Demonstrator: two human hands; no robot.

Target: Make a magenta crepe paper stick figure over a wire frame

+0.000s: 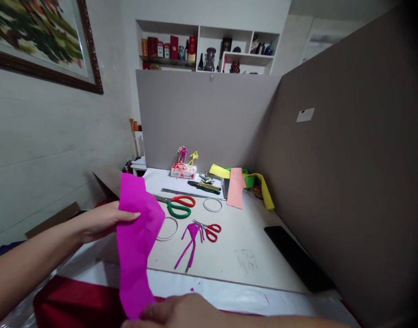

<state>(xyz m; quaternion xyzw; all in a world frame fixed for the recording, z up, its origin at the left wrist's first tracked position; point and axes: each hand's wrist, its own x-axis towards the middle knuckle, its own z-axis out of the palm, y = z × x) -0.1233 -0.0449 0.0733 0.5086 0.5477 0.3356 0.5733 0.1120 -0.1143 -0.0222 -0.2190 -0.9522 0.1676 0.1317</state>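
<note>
Left hand (106, 222) pinching the upper edge, right hand (171, 312) closing on the lower end of a magenta crepe-paper sheet (136, 241) – forearms reaching in low, the sheet hanging just left of a magenta pipe-cleaner figure (190, 241) lying beside red-handled scissors (210, 232).

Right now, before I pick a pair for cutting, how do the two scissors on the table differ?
The upper scissors have one red handle and one green handle, while the lower scissors have two red handles. The upper scissors look larger than the lower scissors. The upper scissors point left, while the lower scissors point up and left. Both lie flat on the white table.
</note>
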